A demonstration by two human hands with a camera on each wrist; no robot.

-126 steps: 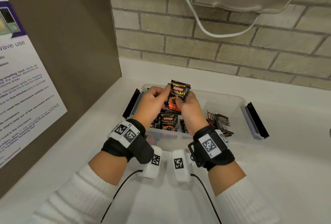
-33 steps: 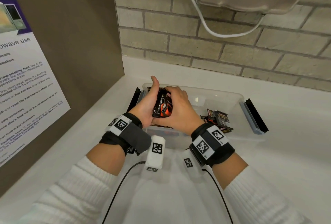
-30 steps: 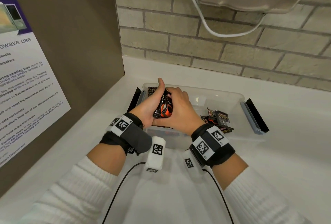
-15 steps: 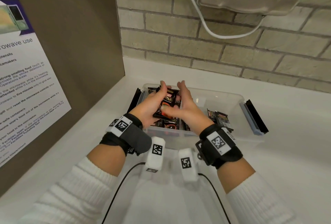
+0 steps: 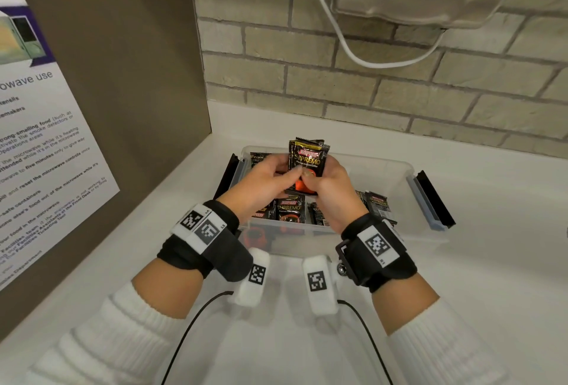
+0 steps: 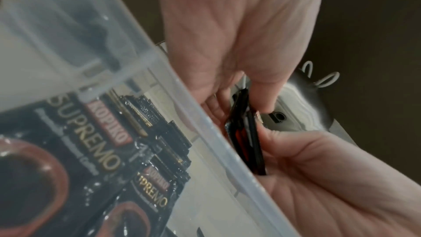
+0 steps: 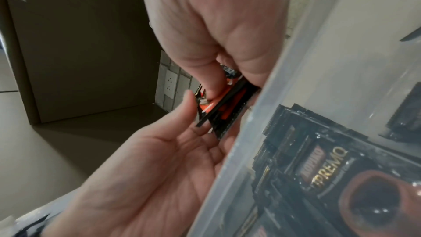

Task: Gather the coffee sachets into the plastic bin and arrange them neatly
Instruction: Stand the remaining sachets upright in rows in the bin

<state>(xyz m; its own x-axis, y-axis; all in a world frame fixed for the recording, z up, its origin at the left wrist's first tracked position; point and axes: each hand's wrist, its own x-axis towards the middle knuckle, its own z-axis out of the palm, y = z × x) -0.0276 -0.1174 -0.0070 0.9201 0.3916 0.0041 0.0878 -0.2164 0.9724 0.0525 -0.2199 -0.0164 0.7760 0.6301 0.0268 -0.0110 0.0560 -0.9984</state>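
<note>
Currently: stack of sachets upright, long axis vertical, pinched at its lower end by left hand and right hand, directly above the bin on the desk.

The coffee sachets are black with gold lettering, a red name band and an orange-red cup. The plastic bin is clear with grey-blue latches. The surface is white; the wall is beige brick.

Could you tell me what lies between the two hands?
A small stack of coffee sachets, pinched by left hand and right hand; clearest in the head view.
</note>
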